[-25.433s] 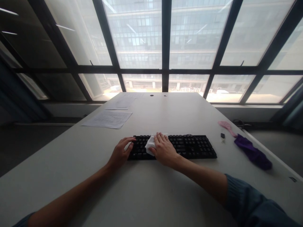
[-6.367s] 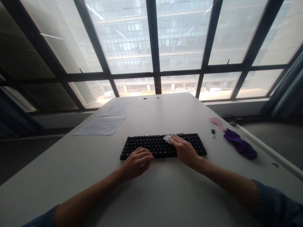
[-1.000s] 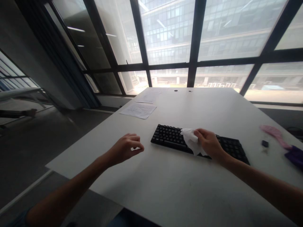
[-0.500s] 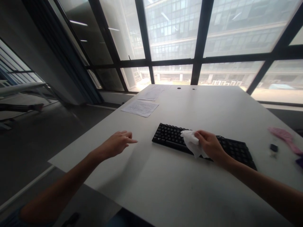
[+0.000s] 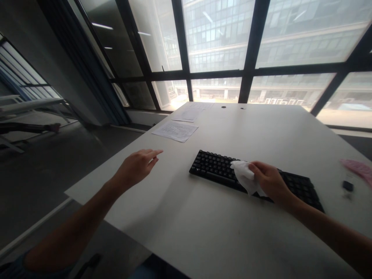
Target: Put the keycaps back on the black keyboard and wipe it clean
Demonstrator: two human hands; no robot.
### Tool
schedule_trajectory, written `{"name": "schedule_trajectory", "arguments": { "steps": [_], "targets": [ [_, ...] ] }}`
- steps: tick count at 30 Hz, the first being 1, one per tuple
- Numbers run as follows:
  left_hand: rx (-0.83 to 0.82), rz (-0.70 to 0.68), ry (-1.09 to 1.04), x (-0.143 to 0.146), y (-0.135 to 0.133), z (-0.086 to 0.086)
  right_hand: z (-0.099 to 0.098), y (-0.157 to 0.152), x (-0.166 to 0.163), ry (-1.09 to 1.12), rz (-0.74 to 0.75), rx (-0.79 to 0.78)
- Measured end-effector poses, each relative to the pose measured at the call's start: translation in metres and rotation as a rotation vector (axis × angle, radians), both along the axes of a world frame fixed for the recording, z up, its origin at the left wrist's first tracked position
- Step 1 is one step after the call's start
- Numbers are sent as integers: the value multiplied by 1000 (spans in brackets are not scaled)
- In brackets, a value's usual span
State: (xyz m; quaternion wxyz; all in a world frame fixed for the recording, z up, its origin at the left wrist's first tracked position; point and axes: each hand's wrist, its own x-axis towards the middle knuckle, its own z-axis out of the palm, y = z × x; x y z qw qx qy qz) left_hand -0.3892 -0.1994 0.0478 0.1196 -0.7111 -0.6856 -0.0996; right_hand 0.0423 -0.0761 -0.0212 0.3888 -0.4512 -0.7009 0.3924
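A black keyboard (image 5: 216, 166) lies at a slant on the white table (image 5: 186, 232). Over its middle keys, my right hand (image 5: 269, 180) pinches a crumpled white tissue (image 5: 245, 176), which hangs down across the keyboard's front edge. The hand and tissue cover part of the keys; whether the tissue presses on them I cannot tell. My left hand (image 5: 136, 166) hovers above the table, left of the keyboard and apart from it. Its fingers point to the right, the index finger stretched out, and nothing is in them.
Printed paper sheets (image 5: 176, 131) lie on the table's far left part. At the right are a pink cloth-like item (image 5: 356, 168) and a small dark object (image 5: 348, 186), both blurred. Tall windows (image 5: 216, 38) stand behind the table. The table's left edge borders the dark floor (image 5: 87, 155).
The view has shifted slightly, so most things sit a little further right. My left hand has moved up and away from the keyboard, its fingers straighter. My right hand still grips the tissue over the keys.
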Motion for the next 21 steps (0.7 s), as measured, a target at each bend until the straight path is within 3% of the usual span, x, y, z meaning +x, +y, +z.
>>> {"name": "schedule_trajectory", "arguments": {
  "steps": [6, 14, 17, 21],
  "targets": [
    [80, 15, -40, 23, 0, 18, 9, 2, 6, -55, -67, 2],
    [109, -64, -68, 53, 14, 36, 15, 1, 16, -103, -149, 3],
    [100, -96, -95, 72, 17, 27, 9, 2, 19, -95, -136, 28],
    [45, -272, -213, 111, 32, -9, 0, 6, 24, -132, -182, 162]
  ]
}}
